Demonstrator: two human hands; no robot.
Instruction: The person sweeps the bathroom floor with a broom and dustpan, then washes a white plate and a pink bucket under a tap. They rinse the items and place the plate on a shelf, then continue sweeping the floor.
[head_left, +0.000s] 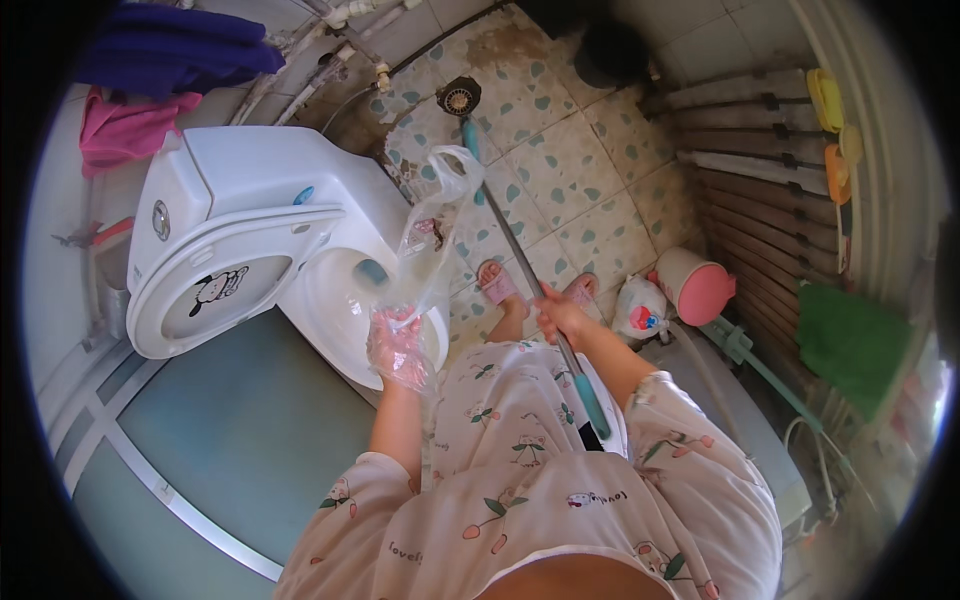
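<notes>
In a clear plastic glove or bag, my left hand (401, 346) holds a thin transparent plastic bag (442, 217) that stretches up past the toilet bowl's rim, with something small and dark reddish visible in or through it. My right hand (564, 313) grips the grey metal pole (516, 234) of a long-handled tool with teal grip sections. The pole's lower end lies near the floor drain (459, 96), and its upper end rests against my patterned clothing. To the left stands the white toilet (330, 300), lid raised.
A black bucket (611, 54) stands at the far wall. On the right are a tied white plastic bag (640, 306), a pink-and-white container (696, 286), a green cloth (851, 349) and a slatted panel (757, 202). Purple (180, 49) and pink towels (131, 131) hang at upper left.
</notes>
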